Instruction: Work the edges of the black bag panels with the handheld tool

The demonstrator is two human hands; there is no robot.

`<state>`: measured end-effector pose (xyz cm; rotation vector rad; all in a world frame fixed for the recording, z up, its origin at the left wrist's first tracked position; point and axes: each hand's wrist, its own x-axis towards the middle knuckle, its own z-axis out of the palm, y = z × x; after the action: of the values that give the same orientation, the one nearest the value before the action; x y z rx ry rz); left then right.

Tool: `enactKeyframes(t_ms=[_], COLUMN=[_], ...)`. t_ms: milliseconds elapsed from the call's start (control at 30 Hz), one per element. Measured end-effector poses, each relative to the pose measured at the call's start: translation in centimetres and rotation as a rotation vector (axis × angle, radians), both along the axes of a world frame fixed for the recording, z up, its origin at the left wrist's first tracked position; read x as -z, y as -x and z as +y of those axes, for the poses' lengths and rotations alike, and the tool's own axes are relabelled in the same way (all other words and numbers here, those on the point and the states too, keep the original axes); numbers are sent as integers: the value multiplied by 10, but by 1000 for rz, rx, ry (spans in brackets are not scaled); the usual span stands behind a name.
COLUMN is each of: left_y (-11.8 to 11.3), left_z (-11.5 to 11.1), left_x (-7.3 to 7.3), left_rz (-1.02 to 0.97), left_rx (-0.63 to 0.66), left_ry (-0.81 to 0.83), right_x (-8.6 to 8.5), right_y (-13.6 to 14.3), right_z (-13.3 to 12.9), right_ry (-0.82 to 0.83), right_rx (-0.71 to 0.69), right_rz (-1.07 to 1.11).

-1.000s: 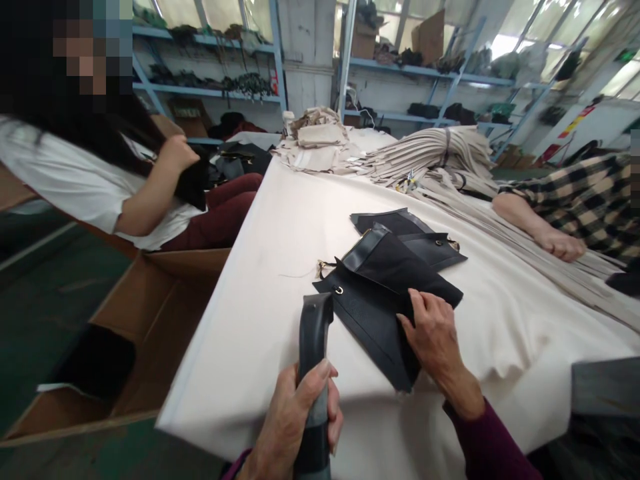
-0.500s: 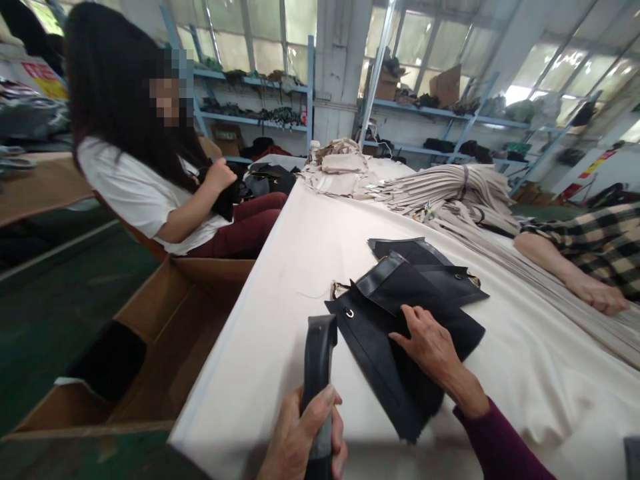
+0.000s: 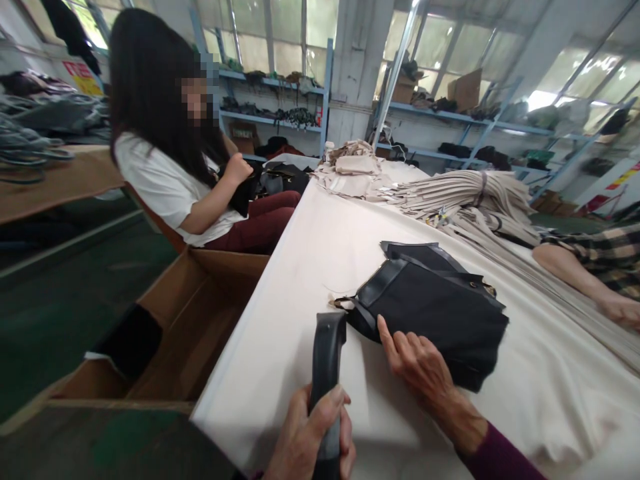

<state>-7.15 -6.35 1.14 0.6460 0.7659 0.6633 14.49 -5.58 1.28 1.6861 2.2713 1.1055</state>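
My left hand (image 3: 320, 433) is wrapped round the dark handle of a black handheld tool (image 3: 327, 353), which points up with a flat, flared end. My right hand (image 3: 415, 360) is at the near edge of a black fabric bag piece (image 3: 430, 300). Its index finger stretches over the edge and the other fingers are bent together; the thumb is hidden. The bag piece has a smooth, shiny band along one side. A small strap with gold-coloured metal (image 3: 340, 303) sticks out at its left corner. Beneath it lies another black bag piece (image 3: 413, 250).
A pale cloth covers the table (image 3: 290, 267). Stacked beige strips (image 3: 450, 190) lie farther back. An open cardboard box (image 3: 185, 320) stands on the floor to the left, beside a seated person (image 3: 170, 180) handling black material. Another person's forearm (image 3: 575, 273) rests at the right edge.
My right hand has moved nearer, to the bag piece's edge. The lower flap with its metal ring has gone from sight, folded or drawn under. My left hand still holds the tool.
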Motion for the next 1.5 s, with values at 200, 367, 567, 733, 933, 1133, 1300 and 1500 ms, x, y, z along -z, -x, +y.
enactKeyframes(t_ms=[200, 367, 567, 733, 933, 1133, 1300, 1500], left_y=[8, 6, -6, -19, -30, -40, -57, -54], left_z=[-3, -4, -7, -3, 11, 16, 20, 21], left_x=[-9, -12, -10, -4, -9, -22, -18, 4], left_rz=[109, 82, 41, 22, 26, -11, -35, -21], left_rx=[-99, -84, 7, 48, -32, 48, 95, 53], left_ry=[16, -3, -10, 20, -22, -162, -135, -63], right_x=[39, 42, 41, 44, 43, 54, 65, 0], right_y=[24, 24, 22, 22, 21, 36, 44, -6], right_z=[-20, -24, -26, -28, -33, -43, -55, -35], right_ry=[49, 84, 53, 38, 100, 153, 154, 143], right_rx=[-39, -100, -146, -159, -196, -284, -380, -185], right_rz=[201, 295, 359, 391, 434, 542, 718, 866])
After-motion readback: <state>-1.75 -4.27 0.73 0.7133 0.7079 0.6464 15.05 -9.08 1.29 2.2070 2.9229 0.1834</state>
